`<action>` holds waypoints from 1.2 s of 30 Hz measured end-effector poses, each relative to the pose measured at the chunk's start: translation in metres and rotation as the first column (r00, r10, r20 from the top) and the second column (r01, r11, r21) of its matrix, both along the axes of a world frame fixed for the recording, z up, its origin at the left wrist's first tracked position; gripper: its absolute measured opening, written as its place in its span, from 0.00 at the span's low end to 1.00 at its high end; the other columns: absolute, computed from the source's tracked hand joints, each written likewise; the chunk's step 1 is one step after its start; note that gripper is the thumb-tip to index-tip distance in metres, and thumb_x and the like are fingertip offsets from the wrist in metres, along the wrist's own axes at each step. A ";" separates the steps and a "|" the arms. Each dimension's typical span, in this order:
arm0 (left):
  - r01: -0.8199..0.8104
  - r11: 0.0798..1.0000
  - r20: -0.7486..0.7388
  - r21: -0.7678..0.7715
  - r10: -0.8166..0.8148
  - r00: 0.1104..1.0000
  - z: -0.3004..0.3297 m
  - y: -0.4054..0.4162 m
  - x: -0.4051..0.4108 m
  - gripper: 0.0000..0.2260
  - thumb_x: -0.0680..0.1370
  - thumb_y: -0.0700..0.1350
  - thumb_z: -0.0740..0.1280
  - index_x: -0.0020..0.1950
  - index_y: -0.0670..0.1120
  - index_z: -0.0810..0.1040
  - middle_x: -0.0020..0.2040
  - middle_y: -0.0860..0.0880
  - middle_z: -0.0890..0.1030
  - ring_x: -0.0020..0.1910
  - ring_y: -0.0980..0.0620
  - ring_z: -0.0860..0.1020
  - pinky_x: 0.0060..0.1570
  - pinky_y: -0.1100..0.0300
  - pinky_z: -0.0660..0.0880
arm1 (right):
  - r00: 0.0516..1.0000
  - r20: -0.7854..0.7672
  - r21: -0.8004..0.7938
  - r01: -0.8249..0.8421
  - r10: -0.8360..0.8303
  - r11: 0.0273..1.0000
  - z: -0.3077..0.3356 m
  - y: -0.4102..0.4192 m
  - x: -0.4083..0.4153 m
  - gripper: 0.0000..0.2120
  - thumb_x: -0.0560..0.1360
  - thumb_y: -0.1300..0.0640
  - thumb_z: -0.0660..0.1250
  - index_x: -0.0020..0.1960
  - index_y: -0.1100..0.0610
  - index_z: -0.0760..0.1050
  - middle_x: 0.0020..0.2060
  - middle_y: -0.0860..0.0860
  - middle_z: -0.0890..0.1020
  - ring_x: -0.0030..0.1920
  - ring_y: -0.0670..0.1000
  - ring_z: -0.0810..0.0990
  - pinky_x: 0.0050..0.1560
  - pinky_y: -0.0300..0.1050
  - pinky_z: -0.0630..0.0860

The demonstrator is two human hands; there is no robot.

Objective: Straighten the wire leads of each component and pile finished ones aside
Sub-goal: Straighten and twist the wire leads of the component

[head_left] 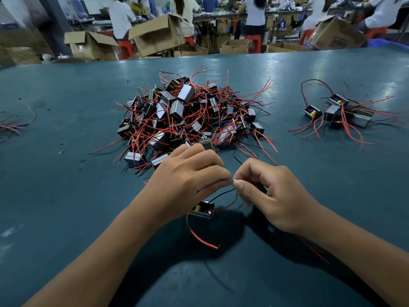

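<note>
Pinched bare wire tips between both my hands: left hand [190, 180], right hand [272, 193]. Component [202, 209] hung below left palm. Hard pull risked snapping lead; big pile [188, 116] near, tangle risk.

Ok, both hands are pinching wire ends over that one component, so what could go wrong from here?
The component hangs by its leads below the left hand and right hand, so a hard tug may strain them. Its loose red lead trails on the table and could catch. The big pile sits just beyond the hands and might snag.
</note>
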State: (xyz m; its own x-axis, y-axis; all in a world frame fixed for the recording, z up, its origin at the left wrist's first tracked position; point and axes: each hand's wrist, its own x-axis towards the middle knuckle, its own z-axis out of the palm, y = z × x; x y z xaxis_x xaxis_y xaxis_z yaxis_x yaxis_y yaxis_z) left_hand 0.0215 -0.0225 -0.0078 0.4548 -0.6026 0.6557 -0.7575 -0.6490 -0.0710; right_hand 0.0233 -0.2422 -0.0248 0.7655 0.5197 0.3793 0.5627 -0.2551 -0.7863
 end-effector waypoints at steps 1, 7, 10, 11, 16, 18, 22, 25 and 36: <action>-0.002 1.000 0.008 0.011 0.002 1.000 -0.001 0.000 0.000 0.06 0.81 0.47 0.70 0.49 0.46 0.85 0.46 0.49 0.82 0.42 0.45 0.78 0.41 0.52 0.72 | 1.000 -0.004 0.008 0.002 -0.002 1.000 0.000 0.000 0.000 0.05 0.79 0.55 0.64 0.44 0.51 0.73 0.30 0.49 0.78 0.30 0.53 0.75 0.33 0.49 0.72; -0.005 1.000 0.009 -0.004 0.005 1.000 -0.002 -0.001 0.000 0.06 0.81 0.46 0.70 0.50 0.45 0.85 0.45 0.49 0.82 0.41 0.46 0.78 0.44 0.57 0.69 | 1.000 -0.010 0.018 0.001 -0.001 1.000 0.000 0.000 0.000 0.05 0.79 0.55 0.64 0.44 0.51 0.73 0.30 0.50 0.78 0.29 0.53 0.75 0.34 0.52 0.73; 0.001 1.000 -0.002 -0.009 -0.001 1.000 -0.001 0.000 0.000 0.05 0.80 0.45 0.71 0.50 0.45 0.85 0.46 0.48 0.82 0.42 0.46 0.78 0.44 0.55 0.71 | 1.000 -0.009 0.023 -0.002 0.002 1.000 -0.001 0.000 -0.001 0.05 0.79 0.55 0.64 0.45 0.51 0.73 0.30 0.49 0.78 0.29 0.52 0.76 0.35 0.53 0.73; 0.002 1.000 -0.002 -0.003 -0.002 1.000 -0.001 0.000 0.000 0.05 0.80 0.45 0.71 0.50 0.45 0.85 0.46 0.48 0.82 0.42 0.45 0.78 0.43 0.55 0.71 | 1.000 -0.006 0.022 -0.001 0.001 1.000 -0.001 0.000 -0.001 0.05 0.79 0.55 0.64 0.45 0.50 0.73 0.30 0.49 0.78 0.29 0.53 0.76 0.34 0.53 0.73; 0.015 1.000 0.005 0.000 -0.015 1.000 -0.003 0.000 0.002 0.09 0.82 0.47 0.67 0.50 0.44 0.85 0.46 0.48 0.82 0.42 0.46 0.78 0.42 0.53 0.74 | 0.999 0.035 0.004 0.006 -0.006 1.000 0.000 -0.001 -0.001 0.05 0.80 0.55 0.64 0.45 0.51 0.73 0.29 0.49 0.78 0.29 0.51 0.74 0.32 0.49 0.72; 0.019 1.000 0.002 -0.003 -0.019 1.000 -0.003 0.001 0.002 0.09 0.82 0.47 0.67 0.50 0.45 0.85 0.46 0.48 0.82 0.42 0.46 0.77 0.43 0.54 0.73 | 0.999 0.042 -0.001 -0.003 0.003 1.000 0.001 0.000 -0.001 0.05 0.80 0.55 0.64 0.45 0.52 0.73 0.30 0.50 0.77 0.29 0.51 0.74 0.32 0.48 0.72; 0.028 1.000 0.005 0.002 -0.028 1.000 -0.002 0.002 0.001 0.10 0.82 0.48 0.67 0.49 0.45 0.85 0.46 0.48 0.82 0.42 0.46 0.77 0.42 0.53 0.73 | 0.999 0.041 -0.003 -0.007 0.007 1.000 0.001 0.001 -0.003 0.05 0.80 0.55 0.64 0.45 0.53 0.73 0.30 0.52 0.77 0.29 0.52 0.74 0.33 0.50 0.72; 0.035 0.999 -0.055 -0.041 -0.037 0.998 -0.001 -0.003 -0.002 0.10 0.82 0.47 0.66 0.47 0.43 0.84 0.45 0.48 0.81 0.42 0.46 0.77 0.41 0.51 0.74 | 0.996 0.089 -0.015 0.004 -0.002 1.000 0.001 0.000 -0.004 0.05 0.80 0.55 0.64 0.46 0.54 0.73 0.29 0.52 0.77 0.28 0.51 0.73 0.30 0.45 0.70; -0.410 0.704 -0.814 -0.579 -0.473 0.338 0.008 -0.028 -0.018 0.10 0.74 0.46 0.66 0.33 0.49 0.79 0.32 0.51 0.75 0.29 0.56 0.65 0.32 0.61 0.60 | 0.932 0.350 -0.146 0.149 -0.090 0.978 0.006 0.002 -0.005 0.05 0.80 0.55 0.63 0.47 0.56 0.74 0.29 0.36 0.68 0.29 0.37 0.66 0.34 0.29 0.60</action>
State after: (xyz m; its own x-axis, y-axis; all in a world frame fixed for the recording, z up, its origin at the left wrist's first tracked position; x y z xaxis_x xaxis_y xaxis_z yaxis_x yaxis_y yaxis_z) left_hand 0.0037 -0.0503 0.0001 0.9563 -0.2922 0.0078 -0.0499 -0.1368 0.9893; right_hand 0.0178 -0.2405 -0.0188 0.6664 0.5108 0.5431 0.7456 -0.4478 -0.4936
